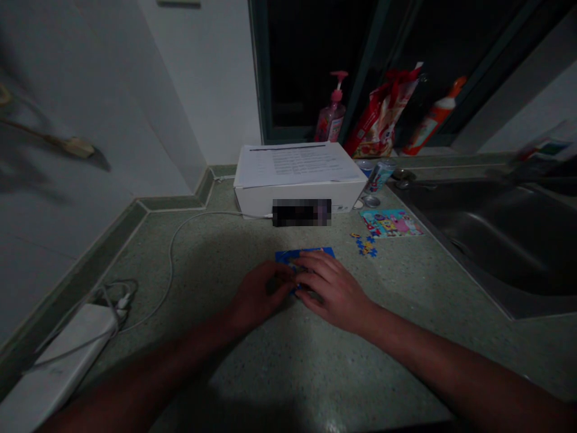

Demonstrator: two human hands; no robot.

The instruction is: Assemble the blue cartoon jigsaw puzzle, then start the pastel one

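A blue jigsaw puzzle board lies on the counter, and my two hands cover most of it. My left hand reaches its left side, thumb and fingers closed together; whatever they pinch is hidden. Over the board's right part rests my right hand, its fingers stretched out and a little apart, the tips close to the left hand's fingers. Several loose blue and yellow puzzle pieces lie to the right of the board. Behind them is a colourful cartoon picture card, flat on the counter.
A white box with a printed sheet stands behind the board, a cable running to a blurred-out item. A power strip lies at left, a steel sink at right. Beside the box stands a can; bottles line the window.
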